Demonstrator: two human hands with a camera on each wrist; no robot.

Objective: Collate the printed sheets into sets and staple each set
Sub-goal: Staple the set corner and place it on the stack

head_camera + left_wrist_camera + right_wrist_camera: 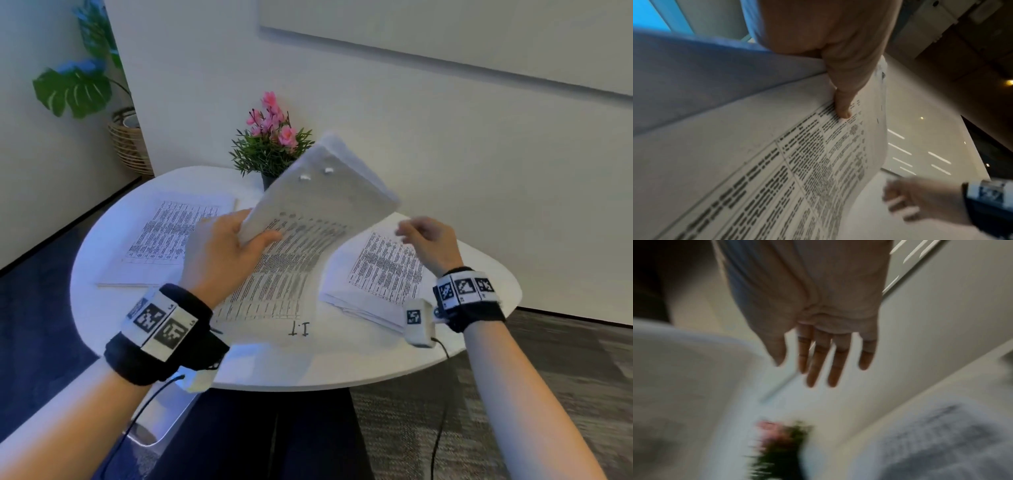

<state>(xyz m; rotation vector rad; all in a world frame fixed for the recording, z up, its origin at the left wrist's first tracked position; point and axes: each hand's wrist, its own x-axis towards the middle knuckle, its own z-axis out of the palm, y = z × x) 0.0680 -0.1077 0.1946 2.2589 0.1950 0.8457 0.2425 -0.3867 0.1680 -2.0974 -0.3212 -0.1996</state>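
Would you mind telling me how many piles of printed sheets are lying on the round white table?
3: left pile of printed sheets, middle pile partly under the lifted sheet in the left hand, right pile.

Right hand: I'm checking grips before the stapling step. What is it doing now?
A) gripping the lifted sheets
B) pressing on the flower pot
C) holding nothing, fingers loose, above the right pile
C: the right hand is bare, fingers loose, while the left hand alone grips the lifted sheets.

A black wristband [161, 339] with black-and-white square markers is worn on each bare forearm; small white camera boxes [420, 322] trail thin black cables [439, 428]
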